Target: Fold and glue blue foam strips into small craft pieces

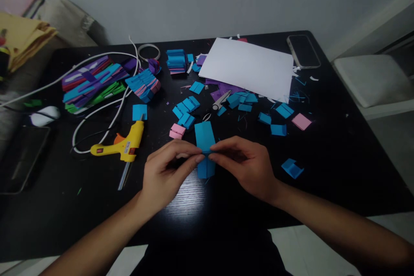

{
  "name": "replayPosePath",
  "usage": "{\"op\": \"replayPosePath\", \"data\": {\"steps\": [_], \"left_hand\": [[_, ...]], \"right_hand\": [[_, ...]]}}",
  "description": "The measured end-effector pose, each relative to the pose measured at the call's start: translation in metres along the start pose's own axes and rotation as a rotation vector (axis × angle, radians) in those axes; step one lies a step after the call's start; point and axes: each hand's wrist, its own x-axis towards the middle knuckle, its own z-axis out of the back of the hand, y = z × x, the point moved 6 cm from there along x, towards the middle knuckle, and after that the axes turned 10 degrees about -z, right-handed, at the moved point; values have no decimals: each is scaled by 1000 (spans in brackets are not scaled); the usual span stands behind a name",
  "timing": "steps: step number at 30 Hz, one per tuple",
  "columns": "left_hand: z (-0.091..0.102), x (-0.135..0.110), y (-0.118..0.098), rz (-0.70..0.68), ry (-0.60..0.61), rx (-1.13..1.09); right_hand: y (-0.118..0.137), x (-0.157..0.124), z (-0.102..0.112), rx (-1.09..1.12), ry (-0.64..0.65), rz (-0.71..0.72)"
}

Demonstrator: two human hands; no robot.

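Note:
A strip of blue folded paper (205, 135) stands out lengthwise between my hands, near the front middle of the black table. My left hand (166, 172) pinches its left edge with thumb and forefinger. From the other side, my right hand (247, 164) grips the right edge the same way, so the fingertips almost meet at a crosswise fold. Just beyond lie a pink folded paper piece (177, 131) and several blue folded pieces (186, 120). Scissors (221, 100) rest behind the strip, partly among paper scraps.
A yellow glue gun (132, 140) with a glue stick lies left of my hands, its white cable looping behind. Bundled coloured paper strips (93, 79) sit back left. A white sheet (249, 67) and a phone (304, 51) lie back right. Loose blue pieces (292, 168) are on the right.

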Motion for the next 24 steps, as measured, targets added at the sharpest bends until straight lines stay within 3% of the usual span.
{"op": "replayPosePath", "data": {"steps": [24], "left_hand": [[-1,-2,1,71,-59,-9]], "right_hand": [[7,2,3,-34,-22,68]]}}
